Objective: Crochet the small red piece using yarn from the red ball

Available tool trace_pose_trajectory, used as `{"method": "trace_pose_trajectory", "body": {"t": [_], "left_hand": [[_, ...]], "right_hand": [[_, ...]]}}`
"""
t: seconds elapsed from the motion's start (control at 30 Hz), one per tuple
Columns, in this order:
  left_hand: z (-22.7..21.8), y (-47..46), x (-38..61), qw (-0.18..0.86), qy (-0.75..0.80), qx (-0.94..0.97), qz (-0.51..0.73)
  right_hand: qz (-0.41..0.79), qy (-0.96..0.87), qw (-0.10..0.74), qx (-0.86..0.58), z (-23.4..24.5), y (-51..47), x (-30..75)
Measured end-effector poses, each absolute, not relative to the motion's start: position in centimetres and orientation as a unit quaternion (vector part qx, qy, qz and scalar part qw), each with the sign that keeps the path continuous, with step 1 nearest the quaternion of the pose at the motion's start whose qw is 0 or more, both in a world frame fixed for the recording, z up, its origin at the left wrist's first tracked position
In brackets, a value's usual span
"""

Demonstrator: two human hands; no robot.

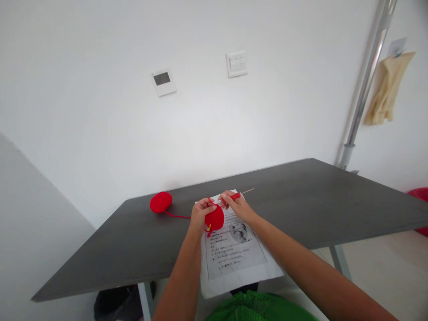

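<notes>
Closest, at the bottom edge: green mesh fabric, below the near edge of the worktop. To its left, under the worktop, a black bin. Next, a printed sheet lying on the dark grey worktop and hanging slightly over its near edge. Above the far end of the sheet, both forearms meeting. Left hand closed, pinching the upper edge of a round red crochet piece with a small yellow bit at its lower rim. Right hand just beside it, closed around the red handle of a crochet hook, metal shaft pointing away to the right. From the piece, a thin red strand running left across the worktop to a ball of red yarn near the far edge. Farthest, on the white wall: a small control panel and a light switch. At far right, a slanting metal pole with cream rubber gloves hanging beside it.
</notes>
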State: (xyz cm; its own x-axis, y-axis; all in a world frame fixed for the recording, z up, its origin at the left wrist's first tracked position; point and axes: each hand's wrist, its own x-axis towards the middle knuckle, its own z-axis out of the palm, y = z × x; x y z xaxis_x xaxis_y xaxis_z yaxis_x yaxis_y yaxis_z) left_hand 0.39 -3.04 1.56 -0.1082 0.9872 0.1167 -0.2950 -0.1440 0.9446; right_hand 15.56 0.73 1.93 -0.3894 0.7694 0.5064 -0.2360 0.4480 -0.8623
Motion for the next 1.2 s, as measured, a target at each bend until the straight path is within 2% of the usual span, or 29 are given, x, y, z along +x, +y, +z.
{"method": "trace_pose_trajectory", "body": {"t": [0.13, 0.33, 0.6, 0.7, 0.97, 1.2], "left_hand": [[1.53, -2.99, 0.49, 0.500, 0.408, 0.427, 0.633], [1.88, -3.12, 0.55, 0.538, 0.379, 0.427, 0.620], [1.22, -2.80, 0.12, 0.524, 0.383, 0.446, 0.617], [1.22, -2.86, 0.12, 0.528, 0.384, 0.443, 0.614], [1.41, -2.98, 0.17, 0.553, 0.403, 0.441, 0.581], [1.41, -2.98, 0.24, 0.549, 0.402, 0.446, 0.582]], "right_hand": [[0.516, -0.647, 0.524, -0.202, 2.01, 0.81, 15.51], [0.579, -0.588, 0.536, -0.179, 2.19, 0.89, 15.56], [0.582, -0.636, 0.483, -0.153, 2.43, 0.40, 16.18], [0.562, -0.667, 0.467, -0.145, 2.36, 0.44, 16.31], [0.424, -0.724, 0.511, -0.187, 2.04, 0.59, 16.25], [0.352, -0.770, 0.488, -0.210, 2.02, 0.74, 16.50]]}}
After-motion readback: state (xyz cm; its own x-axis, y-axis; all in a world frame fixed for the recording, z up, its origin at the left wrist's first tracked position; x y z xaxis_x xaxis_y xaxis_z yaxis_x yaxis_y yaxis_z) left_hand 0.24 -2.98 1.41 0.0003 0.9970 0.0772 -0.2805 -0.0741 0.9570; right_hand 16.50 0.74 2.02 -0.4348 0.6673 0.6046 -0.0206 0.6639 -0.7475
